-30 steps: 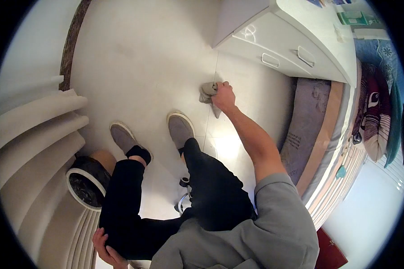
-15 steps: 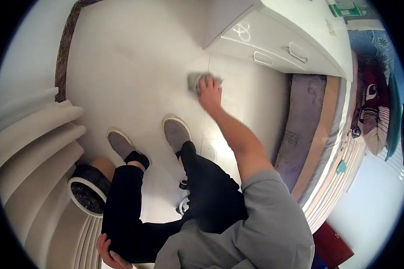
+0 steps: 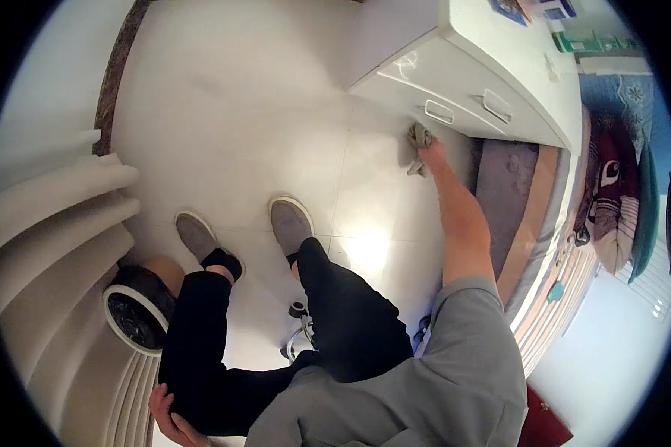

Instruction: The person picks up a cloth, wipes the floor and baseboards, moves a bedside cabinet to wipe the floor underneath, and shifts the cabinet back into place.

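Observation:
A crumpled grey-green cloth [image 3: 419, 136] is in my right hand [image 3: 432, 154], low over the pale floor by the foot of the white cabinet. I cannot tell whether all of the cloth touches the floor. My right arm stretches out to full reach. My left hand [image 3: 173, 421] rests against my black trouser leg [image 3: 201, 335], fingers somewhat apart and nothing visible in them.
The white drawer cabinet [image 3: 514, 82] and a bed [image 3: 525, 201] stand on the right. A black-lined waste bin [image 3: 130, 343] sits beside my leg, below the pale curtain [image 3: 60, 216]. My grey shoes [image 3: 289, 223] are on the tiled floor [image 3: 238, 112]. A chair caster [image 3: 298, 309] shows beneath me.
My right hand has moved the cloth to the right across the floor, closer to the cabinet and bed. My left hand stays on my leg. The view has shifted slightly.

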